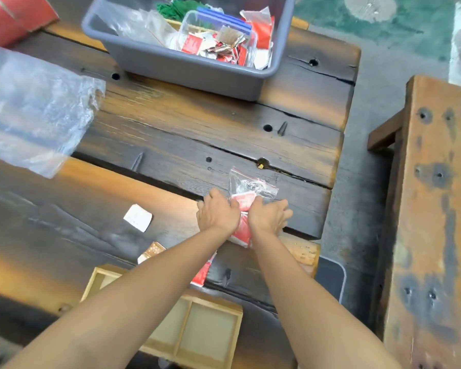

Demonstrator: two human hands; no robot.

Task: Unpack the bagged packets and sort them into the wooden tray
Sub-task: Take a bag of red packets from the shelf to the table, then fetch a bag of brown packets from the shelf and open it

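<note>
A small clear zip bag [250, 186] with red and white packets [244, 201] lies on the dark wooden table near its right edge. My left hand [217, 211] and my right hand [269, 215] both rest on the bag's near part, fingers curled onto it. More red packets [241, 231] show between my wrists. The wooden tray [210, 334] with its compartments lies near me, partly hidden under my left forearm. A white packet [138, 217], a spotted tan packet [152, 250] and a red packet [201, 274] lie loose on the table.
A grey plastic bin [186, 67] at the back holds a large zip bag of packets [218, 41] and green material. A big crumpled clear bag [30, 110] lies at the left. A wooden bench [437, 209] stands to the right across a gap.
</note>
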